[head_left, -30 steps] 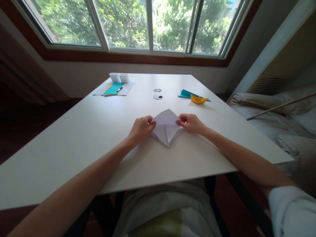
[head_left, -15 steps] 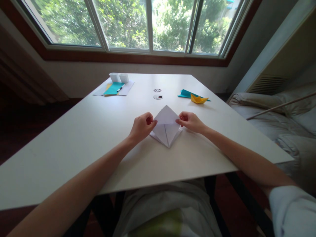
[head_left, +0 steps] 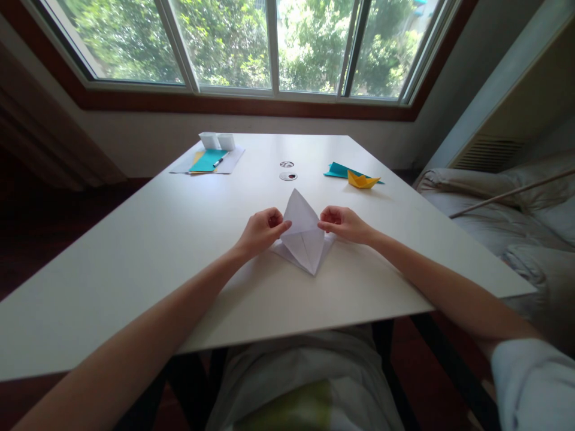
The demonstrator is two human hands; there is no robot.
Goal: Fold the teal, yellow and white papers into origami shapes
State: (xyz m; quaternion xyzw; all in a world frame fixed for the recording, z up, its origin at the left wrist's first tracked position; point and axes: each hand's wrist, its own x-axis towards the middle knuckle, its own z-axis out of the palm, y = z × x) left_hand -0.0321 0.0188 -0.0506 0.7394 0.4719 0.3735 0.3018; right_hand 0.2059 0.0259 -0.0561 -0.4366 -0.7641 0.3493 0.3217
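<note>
A folded white paper (head_left: pixel 303 234) shaped like a diamond sits in the middle of the white table (head_left: pixel 157 251). My left hand (head_left: pixel 261 230) pinches its left corner and my right hand (head_left: pixel 342 224) pinches its right corner. The upper flap stands raised between the two hands, its tip pointing away from me, while the lower tip points toward me and rests on the table.
A yellow paper boat (head_left: pixel 362 180) lies on teal paper (head_left: pixel 338 170) at the back right. At the back left are teal and white sheets (head_left: pixel 207 160), a pen (head_left: pixel 218 161) and two white boxes (head_left: pixel 217 140). A bed (head_left: pixel 507 209) stands to the right.
The two hands have drawn closer together and the paper's top flap has risen from a flat fold to a taller, narrower peak.
</note>
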